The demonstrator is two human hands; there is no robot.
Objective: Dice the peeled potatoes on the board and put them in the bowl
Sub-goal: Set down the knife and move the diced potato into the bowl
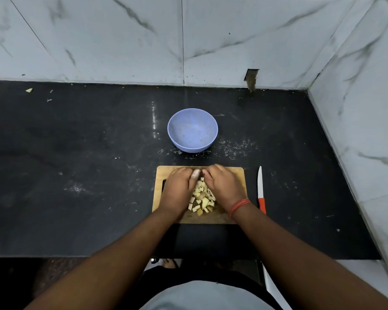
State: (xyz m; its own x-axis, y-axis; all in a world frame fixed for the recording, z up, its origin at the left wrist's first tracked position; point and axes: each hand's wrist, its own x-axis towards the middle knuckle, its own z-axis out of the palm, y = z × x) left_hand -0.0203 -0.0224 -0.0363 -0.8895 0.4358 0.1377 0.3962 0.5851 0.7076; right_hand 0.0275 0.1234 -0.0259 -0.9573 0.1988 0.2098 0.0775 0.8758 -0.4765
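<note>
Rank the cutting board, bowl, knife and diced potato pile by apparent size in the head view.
1. Cutting board, partly covered by both hands
2. Bowl
3. Diced potato pile, though the hands hide its edges
4. Knife, long but very thin

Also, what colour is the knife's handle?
Orange-red, with a white blade; the knife lies right of the cutting board, clearest in the head view.

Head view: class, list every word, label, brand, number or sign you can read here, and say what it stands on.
None: no readable text shows anywhere.
The bowl, knife, cutting board and marble wall carry no visible print or labels.
Both hands, left and right, cover part of the board.
</note>
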